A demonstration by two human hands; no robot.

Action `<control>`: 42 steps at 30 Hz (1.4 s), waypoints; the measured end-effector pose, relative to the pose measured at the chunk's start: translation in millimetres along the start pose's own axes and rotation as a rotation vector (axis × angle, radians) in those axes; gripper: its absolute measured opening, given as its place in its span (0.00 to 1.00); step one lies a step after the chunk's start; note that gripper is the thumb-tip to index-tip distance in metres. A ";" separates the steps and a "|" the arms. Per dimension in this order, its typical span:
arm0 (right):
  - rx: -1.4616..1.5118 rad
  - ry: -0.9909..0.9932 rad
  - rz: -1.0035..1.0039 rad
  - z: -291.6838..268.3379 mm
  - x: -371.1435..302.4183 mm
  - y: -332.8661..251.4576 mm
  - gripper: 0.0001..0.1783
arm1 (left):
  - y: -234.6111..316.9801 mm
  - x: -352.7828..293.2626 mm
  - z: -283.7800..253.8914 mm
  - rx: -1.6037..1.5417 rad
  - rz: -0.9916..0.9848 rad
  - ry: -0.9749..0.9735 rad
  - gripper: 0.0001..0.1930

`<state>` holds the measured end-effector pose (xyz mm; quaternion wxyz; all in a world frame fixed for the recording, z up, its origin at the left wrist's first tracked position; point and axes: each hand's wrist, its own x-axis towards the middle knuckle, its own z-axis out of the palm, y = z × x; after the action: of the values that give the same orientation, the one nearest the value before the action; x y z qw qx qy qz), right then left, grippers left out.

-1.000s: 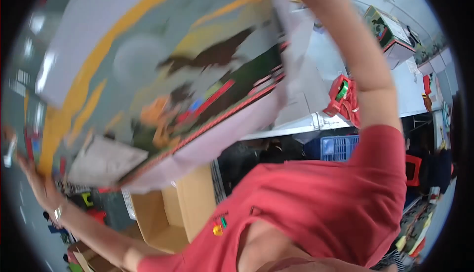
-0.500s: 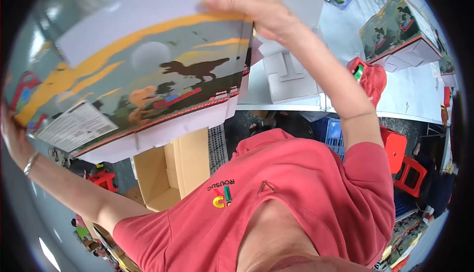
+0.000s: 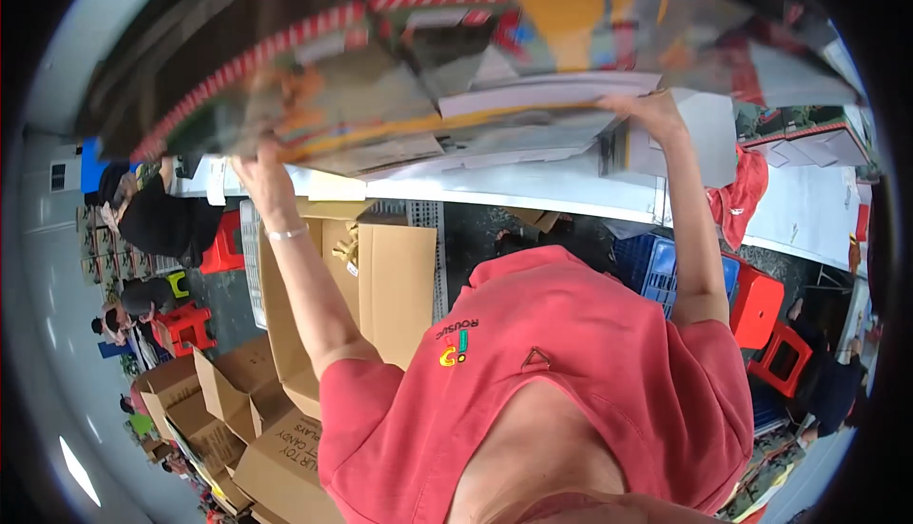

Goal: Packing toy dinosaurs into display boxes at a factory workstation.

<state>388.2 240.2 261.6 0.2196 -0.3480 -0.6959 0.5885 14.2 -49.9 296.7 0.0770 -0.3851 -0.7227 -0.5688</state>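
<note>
Over the table, arms outstretched, left fingers and right fingers gripping a printed carton

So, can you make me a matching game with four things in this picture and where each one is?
Things:
1. Silver-coloured bracelet
2. Blue plastic crate
3. Colourful printed cardboard box
4. Plain brown cardboard box

Places and states:
A. Held by the left hand and right hand, and blurry
B. Open, partly behind the left forearm
C. Around the left wrist
D. Partly behind the right forearm

Right pairs: 1-C, 2-D, 3-A, 4-B
</note>
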 end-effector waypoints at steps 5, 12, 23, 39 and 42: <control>-0.437 0.225 -0.201 9.7 -3.0 27.0 0.56 | -31.0 -23.3 -26.3 -0.295 -0.174 -0.192 0.14; -0.298 -0.333 0.001 -31.6 4.2 113.4 0.42 | -81.4 -52.0 -52.2 -0.091 -0.454 -0.423 0.16; -0.362 -0.190 0.075 -5.6 2.4 6.7 0.44 | -86.5 -38.1 -49.4 -0.428 -0.446 -0.437 0.18; 0.156 0.159 -0.800 -20.8 -8.7 -148.7 0.21 | -88.3 -23.7 -20.1 -0.482 -0.378 -0.303 0.28; -0.030 -0.050 -0.442 -12.6 -26.2 -188.5 0.21 | -88.4 -20.0 -18.2 -0.503 -0.395 -0.339 0.35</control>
<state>372.0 216.8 450.2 0.3208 -0.1756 -0.7691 0.5242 -34.8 -80.3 224.6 -0.2529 -0.3337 -0.6230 -0.6608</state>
